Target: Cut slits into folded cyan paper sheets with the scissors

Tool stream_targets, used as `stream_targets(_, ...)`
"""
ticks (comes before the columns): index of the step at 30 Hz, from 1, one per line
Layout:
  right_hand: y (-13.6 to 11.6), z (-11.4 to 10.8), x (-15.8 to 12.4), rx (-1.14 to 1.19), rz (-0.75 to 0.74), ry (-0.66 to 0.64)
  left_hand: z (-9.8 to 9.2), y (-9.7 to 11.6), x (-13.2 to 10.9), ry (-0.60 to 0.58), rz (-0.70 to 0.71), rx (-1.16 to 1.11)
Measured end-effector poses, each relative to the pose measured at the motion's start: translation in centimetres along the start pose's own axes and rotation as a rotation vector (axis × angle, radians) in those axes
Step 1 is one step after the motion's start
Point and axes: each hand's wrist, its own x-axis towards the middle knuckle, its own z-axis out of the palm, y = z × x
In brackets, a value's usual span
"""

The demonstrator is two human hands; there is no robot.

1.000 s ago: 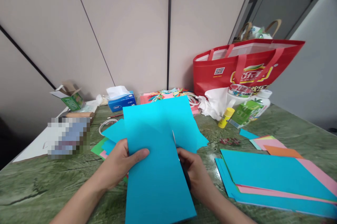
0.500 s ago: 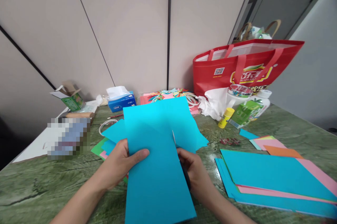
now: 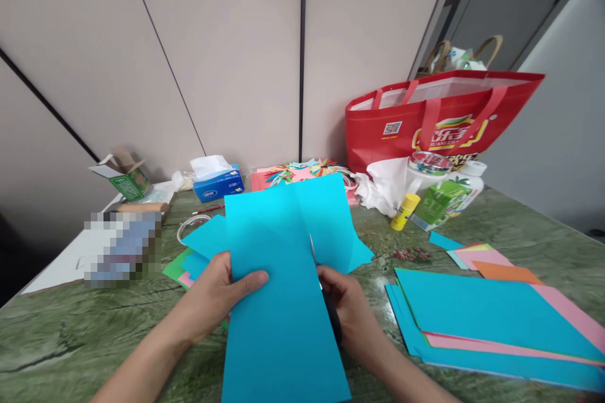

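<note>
A large sheet of blue paper [image 3: 278, 327] stands up in front of me, partly slit lengthwise. My left hand [image 3: 231, 289] grips its left edge, thumb on the front and fingers hidden behind. In my right hand [image 3: 347, 302] is a pair of scissors [image 3: 334, 318] with dark handles. One thin blade tip shows on the paper at the slit, while most of the blades is hidden. The paper strip right of the slit leans away to the back right. Behind the sheet, more blue, green and pink paper [image 3: 177, 267] lies on the table, partly covered.
Stacked coloured paper [image 3: 482, 308] lies at the right on the green table [image 3: 118, 340]. A yellow glue stick [image 3: 405, 212], a green carton [image 3: 439, 204] and a red bag [image 3: 387, 132] stand at the back right. A blue tissue pack [image 3: 218, 183] sits at the back left.
The upper part of the blue sheet has shifted and bent slightly, with the slit's edges showing more clearly above the blade. Both hands have barely moved.
</note>
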Motion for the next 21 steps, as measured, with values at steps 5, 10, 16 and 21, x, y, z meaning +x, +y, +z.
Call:
stream_targets(5,-0.1,0.1,0.0,-0.004,0.002,0.012,0.0,0.1,0.0,-0.014,-0.008,-0.011)
stream_targets(10,0.1,0.1,0.1,-0.011,-0.003,0.017,0.1,-0.1,0.2,-0.034,-0.014,-0.047)
stream_targets(16,-0.4,0.1,0.0,-0.002,0.011,0.012,0.0,-0.2,0.0,-0.030,-0.012,-0.008)
stream_targets(21,-0.6,-0.1,-0.2,-0.137,-0.013,0.017,-1.3,0.7,0.0,-0.067,0.102,-0.047)
